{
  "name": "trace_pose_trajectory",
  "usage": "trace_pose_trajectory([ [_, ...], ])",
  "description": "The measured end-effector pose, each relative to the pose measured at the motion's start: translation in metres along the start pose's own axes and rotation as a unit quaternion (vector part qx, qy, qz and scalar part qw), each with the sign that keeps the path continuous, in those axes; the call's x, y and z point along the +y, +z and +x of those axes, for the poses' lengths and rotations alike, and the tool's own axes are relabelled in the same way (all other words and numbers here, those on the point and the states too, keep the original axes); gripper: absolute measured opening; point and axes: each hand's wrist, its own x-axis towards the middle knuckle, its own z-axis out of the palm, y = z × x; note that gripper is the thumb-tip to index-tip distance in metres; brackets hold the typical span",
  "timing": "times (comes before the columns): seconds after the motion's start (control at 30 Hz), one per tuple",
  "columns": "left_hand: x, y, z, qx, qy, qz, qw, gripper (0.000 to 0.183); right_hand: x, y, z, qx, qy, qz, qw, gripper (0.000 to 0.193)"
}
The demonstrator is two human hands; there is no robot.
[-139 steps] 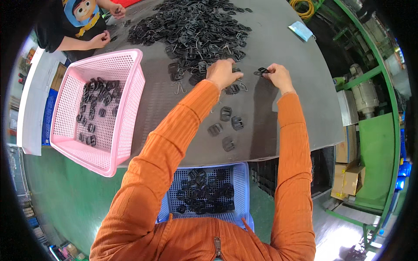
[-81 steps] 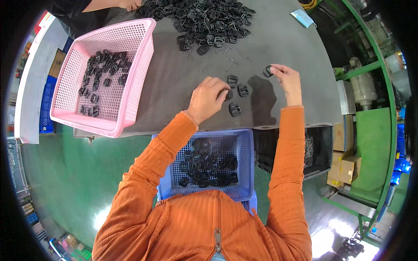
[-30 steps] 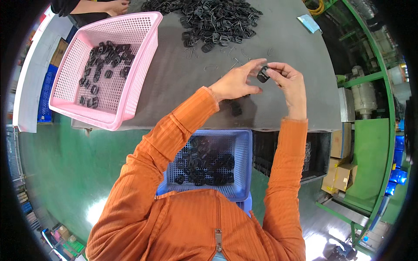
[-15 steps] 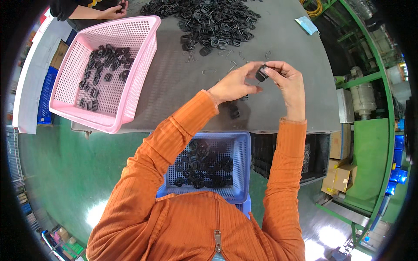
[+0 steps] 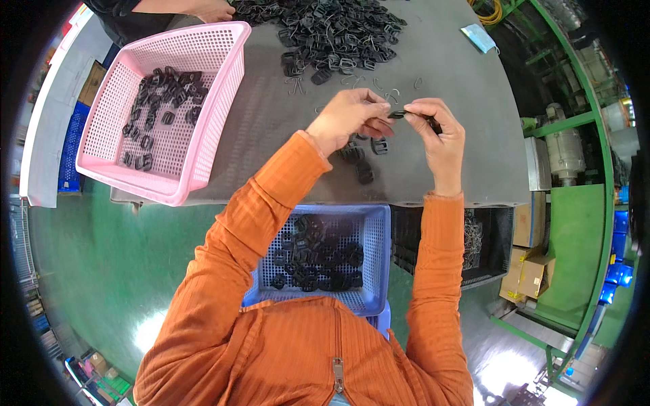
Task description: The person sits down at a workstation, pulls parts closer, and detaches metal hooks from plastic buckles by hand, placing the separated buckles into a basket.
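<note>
Over the grey table, a small black plastic buckle (image 5: 397, 114) is turned edge-on between my two hands. My right hand (image 5: 441, 132) pinches its right end between thumb and fingers. Another dark piece (image 5: 433, 124) shows inside that hand, too hidden to name. My left hand (image 5: 352, 115) is closed at the buckle's left end, its fingertips against it; whether it also holds a thin wire cannot be made out. Loose black buckles (image 5: 364, 170) lie on the table below my hands. Thin bent wire hooks (image 5: 296, 84) lie scattered beyond them, before a big heap of black buckles (image 5: 338, 34).
A pink basket (image 5: 196, 166) with black buckles stands at the table's left. Below the front edge sits a blue basket (image 5: 374, 260) of buckles, beside a black crate (image 5: 494, 271). A light-blue face mask (image 5: 479, 38) lies far right. Another person's hand (image 5: 215, 11) reaches toward the heap.
Both my hands have shifted slightly left, and the buckle has turned from face-on to edge-on. More loose buckles show beneath my hands. The other person's hand has moved right, to the heap.
</note>
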Motion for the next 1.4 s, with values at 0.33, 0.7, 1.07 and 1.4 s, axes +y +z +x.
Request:
trace_pose_trajectory([
  [0.33,-0.07,-0.028,-0.031,0.238,0.268,0.347,0.867,0.009,0.074,0.06,-0.037,0.054,0.007,-0.303,0.952,0.01],
  [0.7,-0.046,-0.047,-0.124,0.047,0.154,0.407,0.899,0.011,-0.001,0.087,-0.113,-0.107,-0.037,-0.193,0.975,0.007],
  [1.07,-0.015,-0.096,0.013,0.163,0.26,0.551,0.776,0.036,0.085,0.077,0.066,-0.104,0.033,-0.172,0.979,0.029],
  [1.4,-0.02,-0.114,0.102,0.217,0.213,0.459,0.835,0.056,0.14,0.121,0.115,-0.132,0.054,-0.164,0.976,0.073],
])
